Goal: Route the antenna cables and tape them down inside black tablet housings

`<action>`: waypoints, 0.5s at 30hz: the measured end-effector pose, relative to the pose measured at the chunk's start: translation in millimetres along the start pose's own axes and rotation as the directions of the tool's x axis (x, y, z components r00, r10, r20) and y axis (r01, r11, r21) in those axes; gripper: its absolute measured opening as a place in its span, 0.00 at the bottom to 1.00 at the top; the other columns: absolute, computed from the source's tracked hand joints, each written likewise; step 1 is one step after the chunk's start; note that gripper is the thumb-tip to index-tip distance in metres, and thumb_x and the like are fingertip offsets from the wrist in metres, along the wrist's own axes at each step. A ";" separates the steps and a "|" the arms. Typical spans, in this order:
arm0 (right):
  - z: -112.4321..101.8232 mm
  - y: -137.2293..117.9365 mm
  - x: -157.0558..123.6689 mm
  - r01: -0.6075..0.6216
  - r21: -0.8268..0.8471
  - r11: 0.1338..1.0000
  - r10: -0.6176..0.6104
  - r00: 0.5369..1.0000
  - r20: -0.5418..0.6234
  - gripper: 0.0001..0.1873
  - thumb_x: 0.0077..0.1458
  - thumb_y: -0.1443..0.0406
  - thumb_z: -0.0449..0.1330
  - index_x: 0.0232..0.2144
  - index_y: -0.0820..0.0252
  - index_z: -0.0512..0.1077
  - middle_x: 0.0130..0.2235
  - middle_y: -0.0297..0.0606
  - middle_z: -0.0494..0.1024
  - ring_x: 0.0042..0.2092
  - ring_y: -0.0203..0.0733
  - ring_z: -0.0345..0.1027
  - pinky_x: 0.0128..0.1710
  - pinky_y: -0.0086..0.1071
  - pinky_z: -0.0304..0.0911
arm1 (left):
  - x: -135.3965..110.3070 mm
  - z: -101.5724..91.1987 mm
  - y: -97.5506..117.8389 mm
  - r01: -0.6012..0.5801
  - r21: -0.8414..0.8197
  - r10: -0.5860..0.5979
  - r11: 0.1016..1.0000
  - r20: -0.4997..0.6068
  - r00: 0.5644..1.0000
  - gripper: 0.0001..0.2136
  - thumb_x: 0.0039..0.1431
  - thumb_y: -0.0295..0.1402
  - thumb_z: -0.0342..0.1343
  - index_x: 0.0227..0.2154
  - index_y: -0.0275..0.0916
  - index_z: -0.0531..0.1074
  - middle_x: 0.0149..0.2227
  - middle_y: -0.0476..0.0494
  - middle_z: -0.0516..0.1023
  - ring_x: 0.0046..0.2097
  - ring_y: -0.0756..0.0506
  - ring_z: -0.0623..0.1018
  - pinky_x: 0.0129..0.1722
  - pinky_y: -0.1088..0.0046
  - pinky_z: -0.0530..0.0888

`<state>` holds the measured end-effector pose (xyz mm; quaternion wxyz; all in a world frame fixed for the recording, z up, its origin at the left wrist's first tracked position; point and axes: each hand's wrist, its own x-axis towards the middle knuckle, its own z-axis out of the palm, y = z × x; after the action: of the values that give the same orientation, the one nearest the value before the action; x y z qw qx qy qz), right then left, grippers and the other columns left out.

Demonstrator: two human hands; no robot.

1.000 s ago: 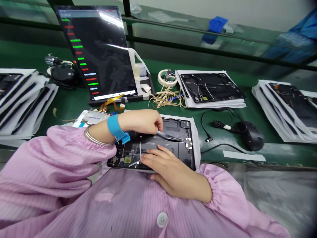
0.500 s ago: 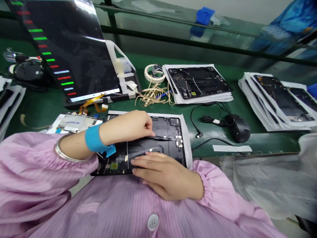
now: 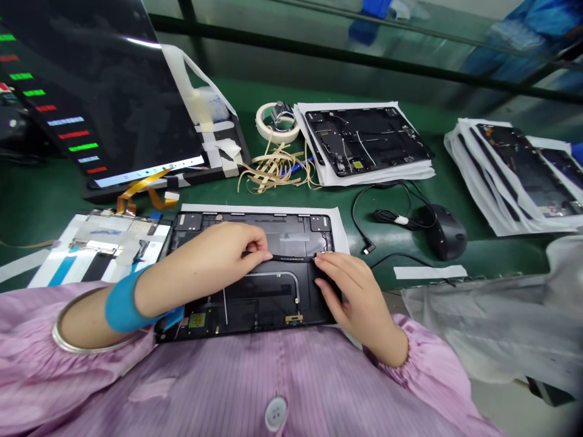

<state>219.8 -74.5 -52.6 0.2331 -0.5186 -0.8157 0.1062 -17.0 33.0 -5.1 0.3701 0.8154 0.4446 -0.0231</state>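
A black tablet back housing (image 3: 273, 285) lies open-side up on a white sheet at the table's near edge. My left hand (image 3: 218, 255) pinches the left end of a thin black flex strip (image 3: 291, 258) that runs across the housing. My right hand (image 3: 350, 291) has its fingertips closed on the strip's right end, near the housing's right side. A blue wrist strap and a metal bangle sit on my left wrist. Both sleeves are pink.
A tilted monitor (image 3: 91, 103) with coloured bars stands at back left. A tape roll (image 3: 277, 121) and loose paper strips lie behind the housing. Stacks of housings (image 3: 364, 142) on white sheets sit at back and far right (image 3: 514, 170). A black mouse (image 3: 444, 230) with cable lies to the right.
My right hand moved from lying flat on the housing's lower middle to its right side and took the strip's end. The left hand drew back leftward. The view dropped closer to the housing.
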 end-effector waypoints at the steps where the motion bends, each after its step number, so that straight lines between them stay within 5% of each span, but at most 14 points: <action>1: -0.1 -0.6 0.1 0.003 -0.010 1.000 -0.003 1.000 0.002 0.19 0.57 0.70 0.56 0.51 0.61 0.66 0.49 0.43 0.74 0.52 0.44 0.64 0.53 0.43 0.61 | 0.0 0.7 0.4 0.042 -0.036 -0.041 0.998 0.025 0.999 0.10 0.58 0.38 0.50 0.27 0.41 0.72 0.25 0.51 0.75 0.27 0.49 0.73 0.27 0.74 0.64; 7: -3.5 -1.0 1.3 0.022 -0.063 0.998 -0.020 0.999 0.032 0.19 0.57 0.70 0.56 0.52 0.62 0.66 0.49 0.44 0.74 0.52 0.45 0.64 0.52 0.43 0.61 | -0.3 6.3 -1.2 0.226 -0.300 -0.199 0.927 0.117 0.973 0.10 0.55 0.41 0.53 0.36 0.41 0.65 0.21 0.55 0.72 0.21 0.50 0.74 0.22 0.75 0.65; 15: -7.7 -5.6 11.8 0.054 -0.161 0.985 -0.023 0.981 0.192 0.23 0.57 0.72 0.52 0.56 0.66 0.64 0.47 0.49 0.70 0.50 0.49 0.60 0.49 0.46 0.61 | 3.7 14.1 -12.5 0.223 -0.368 -0.206 0.903 0.085 0.975 0.11 0.54 0.41 0.55 0.34 0.43 0.61 0.19 0.57 0.66 0.19 0.52 0.66 0.17 0.79 0.61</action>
<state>214.9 -66.9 -40.5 0.1125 -0.5077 -0.8501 0.0826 -19.9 30.9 -24.0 0.5242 0.6748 0.5194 0.0039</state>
